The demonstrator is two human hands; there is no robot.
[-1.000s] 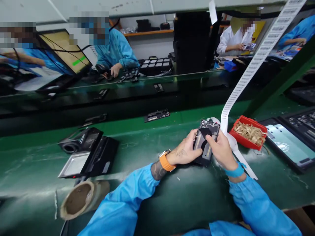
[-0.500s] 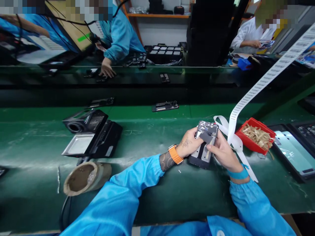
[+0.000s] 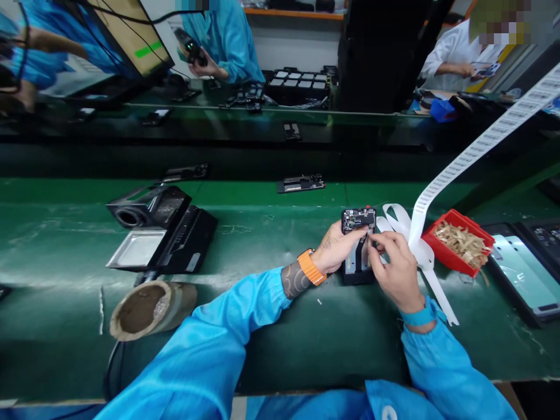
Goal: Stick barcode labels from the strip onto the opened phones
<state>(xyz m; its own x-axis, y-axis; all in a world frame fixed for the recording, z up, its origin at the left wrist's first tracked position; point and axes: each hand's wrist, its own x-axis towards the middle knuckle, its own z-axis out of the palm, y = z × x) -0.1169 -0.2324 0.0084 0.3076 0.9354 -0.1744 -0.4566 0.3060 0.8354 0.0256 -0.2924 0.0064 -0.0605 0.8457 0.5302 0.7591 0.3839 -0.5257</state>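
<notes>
Left hand (image 3: 339,252) grip holds opened phone (image 3: 359,245) upright on tabletop (image 3: 262,245) w/ right hand (image 3: 396,271) fingertips pinched narrow at its edge.

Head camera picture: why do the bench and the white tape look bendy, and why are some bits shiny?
Head view: the wide lens bows the green bench and the white label tape; lamp glare streaks the bench; the left hand and right hand on the opened black phone are sharp.

Bright overhead light glares on the green bench (image 3: 271,251); edges bend, far background perhaps slightly blurred.
</notes>
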